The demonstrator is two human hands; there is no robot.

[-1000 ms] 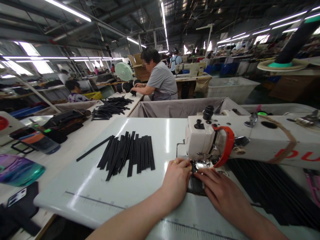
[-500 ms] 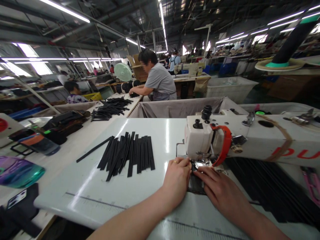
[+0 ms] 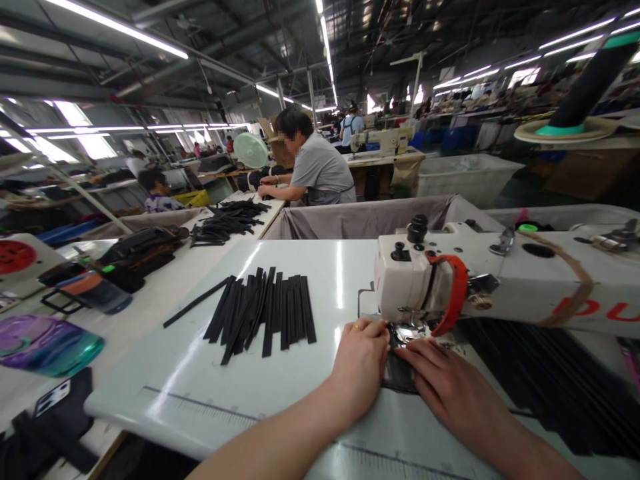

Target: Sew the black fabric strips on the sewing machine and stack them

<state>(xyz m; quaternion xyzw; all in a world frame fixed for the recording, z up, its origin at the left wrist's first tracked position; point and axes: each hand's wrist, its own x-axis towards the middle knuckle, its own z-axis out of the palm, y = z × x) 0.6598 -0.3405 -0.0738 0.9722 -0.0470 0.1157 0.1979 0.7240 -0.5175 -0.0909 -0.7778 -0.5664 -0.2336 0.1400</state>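
Offers, on the white tabletop (image 3: 125, 410), open room between the sewing machine (image 3: 450, 237) and the heap of black strips (image 3: 265, 313), apparently laid there for easy reach. Crowds the right hand (image 3: 443, 377) close before the machine, yet leaves space beside the left hand (image 3: 361, 359). Bends low with narrow-set fingertips by the presser foot (image 3: 406, 332), seemingly to steady the small black piece (image 3: 393, 341) between both hands; cannot tell whether pinching or merely pressing.

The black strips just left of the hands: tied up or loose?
Loose. The black strips lie fanned and overlapping on the pale tabletop, one angling out leftward; no tie shows around them.
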